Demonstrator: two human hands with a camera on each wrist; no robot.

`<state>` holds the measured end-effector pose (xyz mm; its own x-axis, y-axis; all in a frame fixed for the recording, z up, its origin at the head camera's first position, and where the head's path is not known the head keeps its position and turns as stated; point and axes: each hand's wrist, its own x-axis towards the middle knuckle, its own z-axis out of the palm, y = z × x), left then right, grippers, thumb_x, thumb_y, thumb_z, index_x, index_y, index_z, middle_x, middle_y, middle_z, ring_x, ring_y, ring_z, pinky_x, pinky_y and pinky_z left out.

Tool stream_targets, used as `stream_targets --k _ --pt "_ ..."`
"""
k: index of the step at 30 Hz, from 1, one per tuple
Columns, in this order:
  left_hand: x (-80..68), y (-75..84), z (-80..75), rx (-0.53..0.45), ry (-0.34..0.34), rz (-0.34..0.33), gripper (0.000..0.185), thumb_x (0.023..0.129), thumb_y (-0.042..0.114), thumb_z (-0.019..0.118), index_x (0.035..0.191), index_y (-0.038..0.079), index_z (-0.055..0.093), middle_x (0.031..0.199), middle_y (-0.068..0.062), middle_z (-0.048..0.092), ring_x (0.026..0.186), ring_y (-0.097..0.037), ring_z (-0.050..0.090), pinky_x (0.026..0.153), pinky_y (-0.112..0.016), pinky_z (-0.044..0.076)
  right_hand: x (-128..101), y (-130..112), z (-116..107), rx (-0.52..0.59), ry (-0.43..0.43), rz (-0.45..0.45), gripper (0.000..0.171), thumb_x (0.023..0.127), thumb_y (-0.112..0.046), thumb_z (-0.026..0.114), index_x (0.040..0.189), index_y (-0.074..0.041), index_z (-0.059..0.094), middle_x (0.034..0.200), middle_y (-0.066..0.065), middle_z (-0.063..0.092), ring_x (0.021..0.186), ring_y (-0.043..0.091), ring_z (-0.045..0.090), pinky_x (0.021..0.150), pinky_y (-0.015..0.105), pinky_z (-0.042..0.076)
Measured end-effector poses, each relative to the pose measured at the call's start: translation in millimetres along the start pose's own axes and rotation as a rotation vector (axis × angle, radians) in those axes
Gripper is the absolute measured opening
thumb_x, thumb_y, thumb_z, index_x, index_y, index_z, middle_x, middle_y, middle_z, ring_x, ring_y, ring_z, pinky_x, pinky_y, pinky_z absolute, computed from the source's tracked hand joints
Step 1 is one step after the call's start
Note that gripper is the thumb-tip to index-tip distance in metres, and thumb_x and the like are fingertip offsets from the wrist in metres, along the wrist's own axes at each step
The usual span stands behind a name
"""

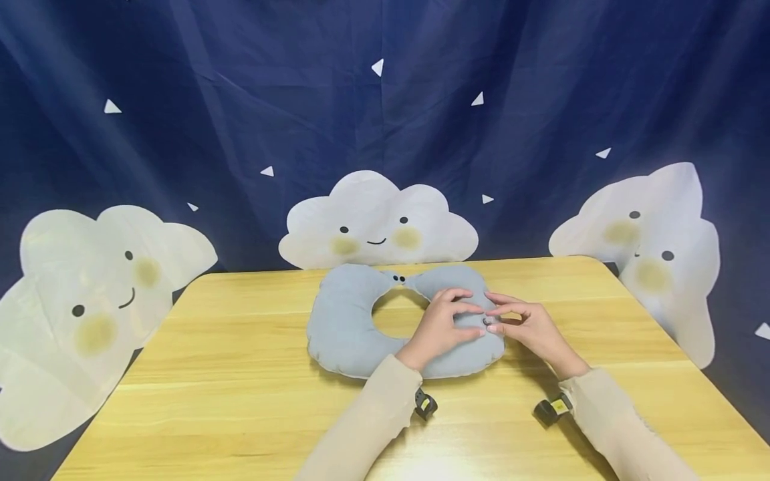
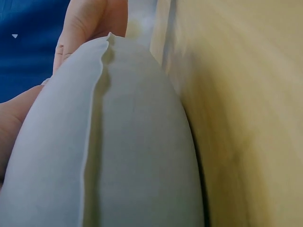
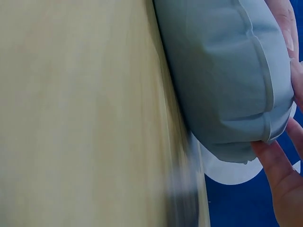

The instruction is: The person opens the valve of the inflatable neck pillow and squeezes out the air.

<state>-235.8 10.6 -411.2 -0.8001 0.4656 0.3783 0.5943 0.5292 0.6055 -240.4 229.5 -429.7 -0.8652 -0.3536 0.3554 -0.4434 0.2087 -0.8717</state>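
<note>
On table point(image 1: 240, 374): 1 pillow point(image 1: 349, 321), 2 hands.

A grey neck pillow point(image 1: 349, 321) lies on the wooden desk point(image 1: 240, 387). The left hand point(image 1: 442, 324) rests on it; the right hand point(image 1: 529, 327) pinches a small valve point(image 1: 487, 322).

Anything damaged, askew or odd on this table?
Nothing stands out. The blue neck pillow lies flat on the wooden table, puffed and intact, with both hands at a small valve on its right side.

small dark item point(image 1: 487, 321) between fingertips too small to identify
</note>
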Motion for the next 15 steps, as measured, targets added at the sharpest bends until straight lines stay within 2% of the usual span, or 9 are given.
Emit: stream_targets --k 5,9,12,15 --pt "-1.5 -0.8 0.4 -0.027 0.001 -0.014 0.034 0.081 0.033 0.074 0.112 0.018 0.071 0.134 0.002 0.052 0.127 -0.02 0.04 0.104 -0.033 0.037 0.1 -0.6 0.5 0.029 -0.002 -0.02 0.016 0.081 0.002 0.07 0.097 0.006 0.07 0.132 0.027 0.051 0.119 0.002 0.051 0.084 0.022 0.051" --pt "-2.3 -2.4 2.3 -0.039 0.012 -0.016 0.033 0.082 0.032 0.074 0.112 0.019 0.071 0.134 0.002 0.051 0.128 -0.02 0.04 0.104 -0.035 0.037 0.0 -1.7 1.6 0.017 -0.004 -0.054 0.018 0.081 0.006 0.068 0.099 0.006 0.069 0.129 0.027 0.053 0.119 0.005 0.051 0.091 0.02 0.046" --pt "-2.3 -3.1 3.8 -0.04 0.022 -0.006 0.032 0.082 0.032 0.073 0.112 0.021 0.071 0.134 0.002 0.051 0.128 -0.02 0.04 0.104 -0.036 0.037 0.6 -2.0 2.7 -0.049 0.02 -0.096 0.019 0.079 0.009 0.069 0.097 0.005 0.07 0.117 0.024 0.059 0.113 0.008 0.052 0.092 0.016 0.042" --pt "-2.7 -2.4 4.0 -0.054 0.027 -0.004 0.031 0.082 0.03 0.073 0.111 0.021 0.072 0.134 0.001 0.051 0.128 -0.021 0.039 0.104 -0.036 0.036 1.4 -2.4 3.5 -0.084 0.046 -0.129 0.019 0.076 0.012 0.07 0.094 0.006 0.07 0.097 0.019 0.062 0.095 0.014 0.054 0.082 0.018 0.043"
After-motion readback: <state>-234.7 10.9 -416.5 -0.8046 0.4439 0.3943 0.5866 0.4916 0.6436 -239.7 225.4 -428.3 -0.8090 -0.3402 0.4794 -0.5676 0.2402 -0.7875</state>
